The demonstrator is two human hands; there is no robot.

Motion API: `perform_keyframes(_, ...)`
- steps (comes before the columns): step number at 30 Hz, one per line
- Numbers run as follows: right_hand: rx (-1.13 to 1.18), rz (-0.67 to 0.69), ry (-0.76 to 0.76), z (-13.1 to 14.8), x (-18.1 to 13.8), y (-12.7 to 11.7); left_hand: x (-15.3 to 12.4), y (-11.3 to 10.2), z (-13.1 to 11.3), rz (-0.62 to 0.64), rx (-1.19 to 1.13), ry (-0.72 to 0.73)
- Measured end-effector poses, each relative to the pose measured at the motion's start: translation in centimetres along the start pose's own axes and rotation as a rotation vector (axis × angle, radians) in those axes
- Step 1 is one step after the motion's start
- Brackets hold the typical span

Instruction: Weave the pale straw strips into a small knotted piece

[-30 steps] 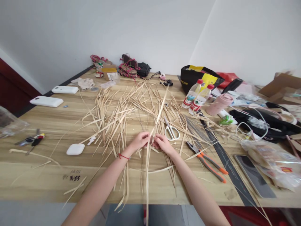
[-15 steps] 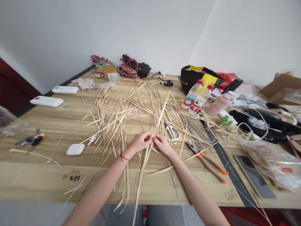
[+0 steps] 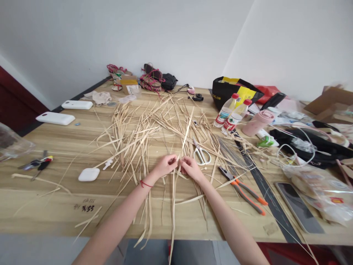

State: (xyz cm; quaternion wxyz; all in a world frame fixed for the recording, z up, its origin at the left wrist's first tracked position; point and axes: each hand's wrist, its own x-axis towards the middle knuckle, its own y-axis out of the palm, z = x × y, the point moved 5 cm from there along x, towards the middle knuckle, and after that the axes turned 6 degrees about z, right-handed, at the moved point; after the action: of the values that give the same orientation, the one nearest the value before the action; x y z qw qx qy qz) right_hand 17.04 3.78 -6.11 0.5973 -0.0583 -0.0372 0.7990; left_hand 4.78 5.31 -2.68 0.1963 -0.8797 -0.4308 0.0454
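Between my two hands, close together over the middle of the table, runs a long pale straw strip (image 3: pixel 188 129). Its far end rises past my fingers and its tail hangs over the table's front edge. My left hand (image 3: pixel 167 165), with a red string at the wrist, pinches the strip from the left. Opposite it, my right hand (image 3: pixel 189 167) has its fingers closed on the same strip. Many loose straw strips (image 3: pixel 138 141) lie spread beyond and beneath my hands. White-handled scissors (image 3: pixel 202 154) rest just right of my right hand.
Orange-handled pliers (image 3: pixel 242 189) and a phone (image 3: pixel 298 207) lie at the right. Behind them stand two water bottles (image 3: pixel 235 116), a pink cup (image 3: pixel 258 122) and a black-yellow bag (image 3: pixel 233 90). To the left are a white case (image 3: pixel 88 174) and two white devices (image 3: pixel 55 118).
The straw strip has turned: its tail swung right to hang nearly straight down, and its far end tipped left. Both hands stay in almost the same place.
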Motion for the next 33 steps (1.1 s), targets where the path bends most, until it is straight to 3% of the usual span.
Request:
perform_keyframes(5, -0.027, -0.031, -0.03, 0.0, 0.0, -0.1, -0.2, 0.3, -0.3, 0.04, 0.102, 0.013)
perform_keyframes(10, -0.102, -0.005, -0.044, 0.5, -0.2, 0.0, 0.0, 0.1, 0.1, -0.023, 0.057, -0.029)
perform_keyframes(22, 0.063, -0.042, 0.01, -0.1, 0.3, -0.5, 0.5, -0.9, 2.8, -0.196, -0.318, -0.124)
perform_keyframes(28, -0.224, -0.047, -0.092, 1.0, -0.3, 0.4, 0.3, -0.7, 1.3, -0.159, -0.177, 0.007)
perform_keyframes(33, -0.336, 0.048, -0.126, 1.9, -0.7, 1.1, 0.1, -0.9, 1.2, -0.217, -0.205, 0.042)
